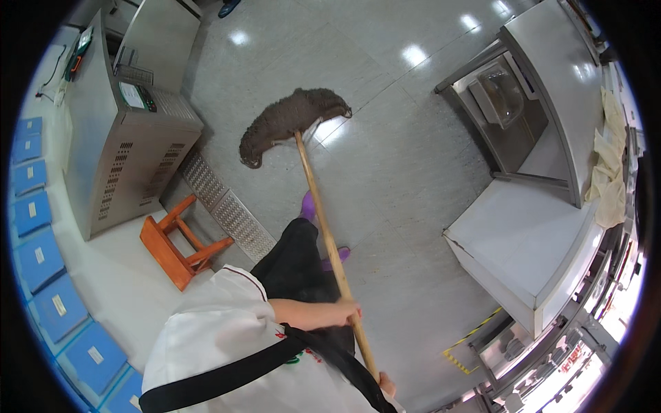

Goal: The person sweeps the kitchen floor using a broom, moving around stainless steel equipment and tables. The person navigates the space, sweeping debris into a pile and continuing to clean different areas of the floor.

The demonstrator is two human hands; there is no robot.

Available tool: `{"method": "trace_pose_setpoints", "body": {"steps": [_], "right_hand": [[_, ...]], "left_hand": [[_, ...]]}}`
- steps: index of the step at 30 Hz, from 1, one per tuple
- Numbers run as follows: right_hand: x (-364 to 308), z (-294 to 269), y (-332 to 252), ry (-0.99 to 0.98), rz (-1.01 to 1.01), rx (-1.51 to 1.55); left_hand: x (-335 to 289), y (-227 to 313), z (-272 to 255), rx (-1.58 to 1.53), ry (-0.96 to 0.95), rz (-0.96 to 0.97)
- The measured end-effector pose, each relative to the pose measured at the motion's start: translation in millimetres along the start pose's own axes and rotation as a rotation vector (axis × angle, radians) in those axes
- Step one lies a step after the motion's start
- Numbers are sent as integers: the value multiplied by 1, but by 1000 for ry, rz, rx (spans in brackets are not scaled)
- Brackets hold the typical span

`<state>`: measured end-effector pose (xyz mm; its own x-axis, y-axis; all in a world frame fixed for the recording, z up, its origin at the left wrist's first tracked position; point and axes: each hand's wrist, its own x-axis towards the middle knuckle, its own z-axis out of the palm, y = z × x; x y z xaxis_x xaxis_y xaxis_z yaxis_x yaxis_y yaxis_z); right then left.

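Note:
A mop with a long wooden handle slants from my body across the floor. Its wide, shaggy dark brown mop head (289,122) lies on the grey floor ahead of me. Partway down the mop handle (322,219), my left hand (346,312) is wrapped round the wood. Higher up, near the handle's top end, my right hand (387,383) is closed on it, partly cut off by my clothing. Between the mop head and my left hand, the handle passes my purple shoes (308,206).
An orange wooden stool (180,244) stands to my left, by a metal floor grate (237,224) and a stainless steel machine (141,162). Blue boxes (58,303) line the far left. On the right are a steel counter with an open shelf (551,62) and a white-topped unit (527,234).

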<state>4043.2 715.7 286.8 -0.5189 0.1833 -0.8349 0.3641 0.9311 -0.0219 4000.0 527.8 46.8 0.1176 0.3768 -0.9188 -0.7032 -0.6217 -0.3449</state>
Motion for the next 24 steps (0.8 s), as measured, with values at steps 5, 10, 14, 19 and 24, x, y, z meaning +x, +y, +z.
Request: {"method": "trace_pose_setpoints", "body": {"steps": [5,10,14,19,24], "right_hand": [[87,0,-158,5,-335,19],[151,25,-348,-69,-597,175],[165,38,-400,-139,-609,196],[156,38,-304,-85,-668,150],[100,30,-107,-21,-597,108]], "left_hand": [[-50,177,-37,166,354,646],[-59,369,-132,64,374,888],[-77,422,-145,105,625,923],[-44,347,-125,84,559,819],[-1,156,-59,193,167,630]]}}
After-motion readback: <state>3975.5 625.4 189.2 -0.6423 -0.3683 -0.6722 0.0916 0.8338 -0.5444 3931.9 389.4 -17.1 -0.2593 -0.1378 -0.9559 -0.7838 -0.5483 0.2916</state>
